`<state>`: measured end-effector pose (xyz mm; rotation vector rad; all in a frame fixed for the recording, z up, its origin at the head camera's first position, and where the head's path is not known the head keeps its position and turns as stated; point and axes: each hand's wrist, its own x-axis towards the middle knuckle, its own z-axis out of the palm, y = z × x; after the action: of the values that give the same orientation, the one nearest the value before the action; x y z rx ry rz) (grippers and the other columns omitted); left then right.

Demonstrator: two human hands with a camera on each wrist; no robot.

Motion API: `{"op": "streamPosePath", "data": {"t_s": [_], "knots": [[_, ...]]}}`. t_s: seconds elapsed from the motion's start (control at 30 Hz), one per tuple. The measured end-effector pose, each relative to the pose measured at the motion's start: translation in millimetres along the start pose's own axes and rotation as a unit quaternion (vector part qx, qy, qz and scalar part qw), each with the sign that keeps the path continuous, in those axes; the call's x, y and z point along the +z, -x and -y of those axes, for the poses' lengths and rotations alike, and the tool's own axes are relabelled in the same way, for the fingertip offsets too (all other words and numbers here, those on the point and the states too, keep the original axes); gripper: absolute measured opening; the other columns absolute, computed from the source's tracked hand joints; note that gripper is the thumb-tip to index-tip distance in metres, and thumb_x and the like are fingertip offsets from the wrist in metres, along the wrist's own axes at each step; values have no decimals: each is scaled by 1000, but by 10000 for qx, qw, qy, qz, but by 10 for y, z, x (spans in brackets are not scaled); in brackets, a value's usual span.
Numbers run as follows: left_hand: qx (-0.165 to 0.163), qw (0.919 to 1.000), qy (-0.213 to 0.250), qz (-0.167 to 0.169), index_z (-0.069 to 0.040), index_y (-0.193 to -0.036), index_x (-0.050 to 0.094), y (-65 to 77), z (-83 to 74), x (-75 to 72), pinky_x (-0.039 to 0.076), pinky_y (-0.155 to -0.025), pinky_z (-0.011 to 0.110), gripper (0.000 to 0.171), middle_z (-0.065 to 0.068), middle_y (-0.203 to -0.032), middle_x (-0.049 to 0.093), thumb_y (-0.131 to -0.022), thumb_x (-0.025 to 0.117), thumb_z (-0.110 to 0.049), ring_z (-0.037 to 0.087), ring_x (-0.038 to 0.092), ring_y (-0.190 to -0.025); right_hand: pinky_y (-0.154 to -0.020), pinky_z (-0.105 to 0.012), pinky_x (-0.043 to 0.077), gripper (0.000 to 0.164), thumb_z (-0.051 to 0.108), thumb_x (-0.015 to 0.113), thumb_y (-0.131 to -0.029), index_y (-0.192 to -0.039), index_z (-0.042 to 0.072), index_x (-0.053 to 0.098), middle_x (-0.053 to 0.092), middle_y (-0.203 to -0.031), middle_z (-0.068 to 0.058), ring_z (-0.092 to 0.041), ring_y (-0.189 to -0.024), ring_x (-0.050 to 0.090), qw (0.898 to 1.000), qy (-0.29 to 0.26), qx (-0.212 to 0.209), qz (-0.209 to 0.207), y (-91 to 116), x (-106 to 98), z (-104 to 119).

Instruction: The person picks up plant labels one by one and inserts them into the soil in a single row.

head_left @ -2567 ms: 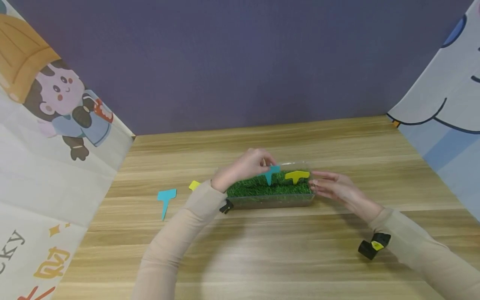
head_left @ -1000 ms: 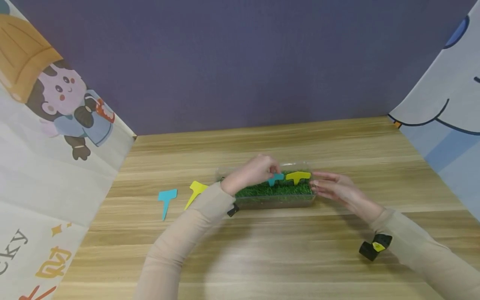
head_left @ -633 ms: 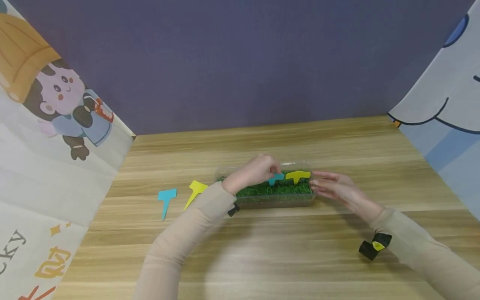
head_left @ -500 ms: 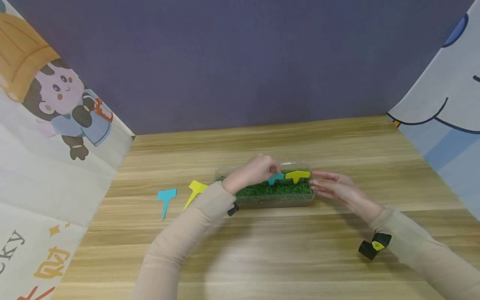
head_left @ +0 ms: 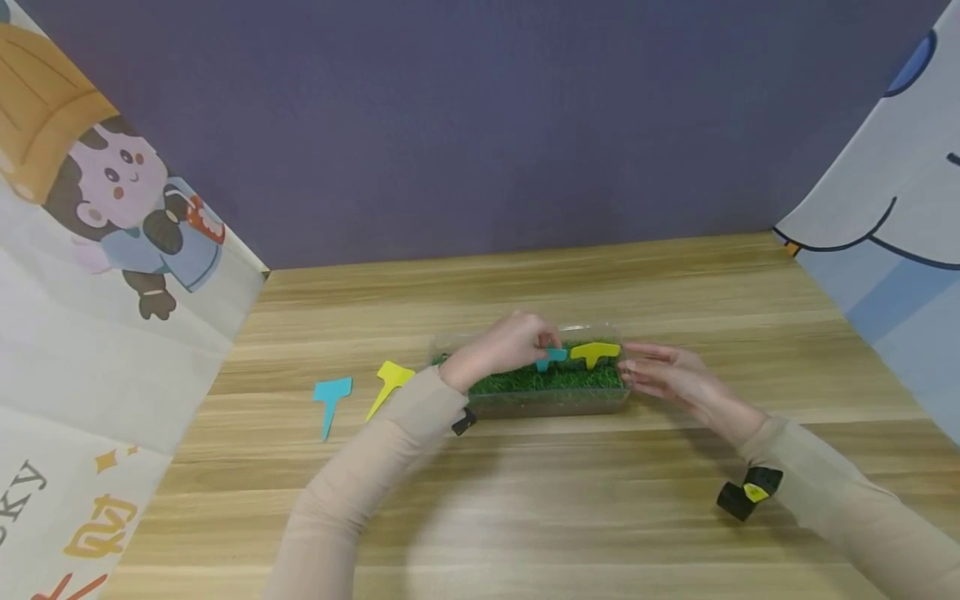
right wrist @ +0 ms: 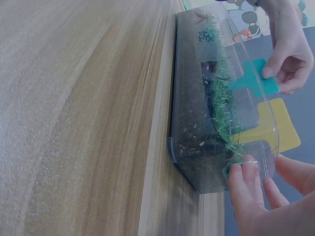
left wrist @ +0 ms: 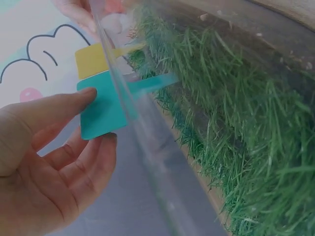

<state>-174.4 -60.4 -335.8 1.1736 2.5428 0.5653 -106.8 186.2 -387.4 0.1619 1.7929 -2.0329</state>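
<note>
My left hand [head_left: 510,343] pinches the head of a teal T-shaped plant label [left wrist: 102,105] between thumb and fingers. The label stands in a strip between the artificial grass [head_left: 525,382] of a clear rectangular planter box [head_left: 555,404]; its lower tip is hidden. Right beside it, a yellow plant label [right wrist: 280,125] stands upright in the same strip, untouched. At the box's right end, my right hand [head_left: 671,375] rests against the clear wall and rim with its fingers fairly straight. Dark soil shows through the box's side in the right wrist view.
Left of the box, a blue plant label [head_left: 332,400] and another yellow plant label [head_left: 391,383] lie flat on the wooden table [head_left: 570,517]. My left sleeve partly overlaps the yellow one. A dark panel [head_left: 510,133] rises behind the table.
Since the oldest frame, my left hand has moved down and slightly right, and the teal label sits lower in the grass. The last half second shows hardly any movement. My right hand stays put.
</note>
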Motion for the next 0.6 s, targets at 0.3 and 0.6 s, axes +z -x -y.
{"op": "streamPosePath", "data": {"t_s": [0.3,0.6], "knots": [[-125,9996,237,91,-10,-111,60,90,21,-43,46,-80,21,27,2,-108,62,-85,59,-17,13,57,-95,-85,-27,45,67,11,61,-82,-135,-4,22,65,-96,2,-13,-91,61,10000,-23,1,3,2,-3,1],[-370,9972,644,-103,-5,-112,58,287,82,-167,47,-76,21,30,8,-105,62,-84,60,-16,14,57,-89,-84,-26,46,65,10,61,-83,-135,-3,24,65,-95,3,-12,-89,62,10000,-86,22,-9,0,-2,-3]]}}
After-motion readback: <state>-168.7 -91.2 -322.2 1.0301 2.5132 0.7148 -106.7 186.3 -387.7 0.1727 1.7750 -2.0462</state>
